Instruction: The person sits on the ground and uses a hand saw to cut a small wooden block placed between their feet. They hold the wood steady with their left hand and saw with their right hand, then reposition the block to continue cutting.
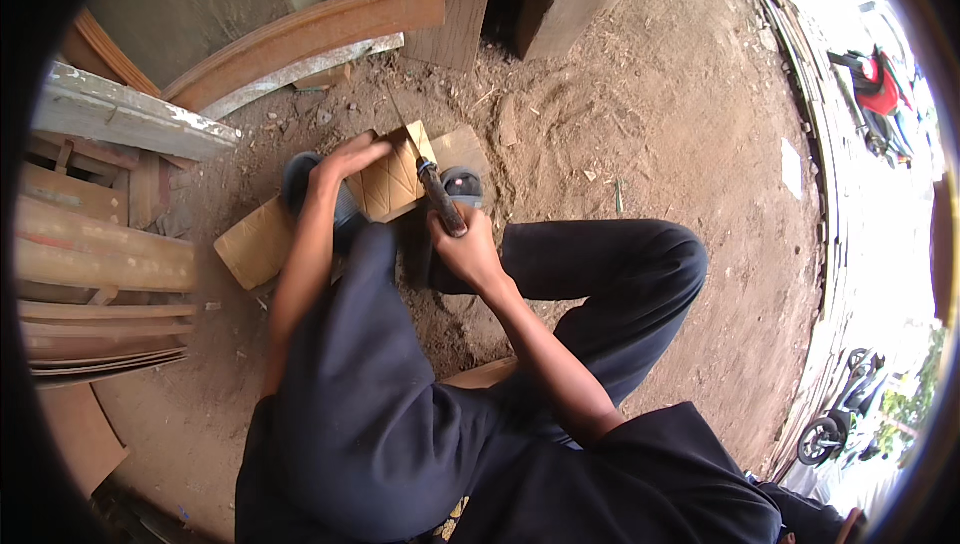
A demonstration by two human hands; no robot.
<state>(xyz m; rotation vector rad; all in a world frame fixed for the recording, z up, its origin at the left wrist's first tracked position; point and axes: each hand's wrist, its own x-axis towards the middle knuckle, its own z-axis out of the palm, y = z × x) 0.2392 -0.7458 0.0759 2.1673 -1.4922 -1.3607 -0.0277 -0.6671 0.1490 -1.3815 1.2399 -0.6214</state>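
In my right hand (467, 246) is a tool with a straight dark handle (440, 199), a metal collar and a long thin blade seen almost edge-on. Its blade runs forward past the right edge of a wooden block (385, 182) marked with crossing lines. I cannot tell whether the blade touches the wood. My left hand (352, 156) grips the block's far left edge, fingers bent over it. The block sits between my sandalled feet, the right foot (461, 185) close beside it. Another wooden piece (462, 147) lies just behind, and a longer timber (255, 244) extends to the left.
Framed wooden panels (300, 34) stand at the far left. Stacked boards (105, 254) line the left side. Large timbers (565, 4) stand at the back. Bare dirt ground (640, 144) spreads right, bounded by a plank edge (800, 124), with motorbikes (875, 89) beyond.
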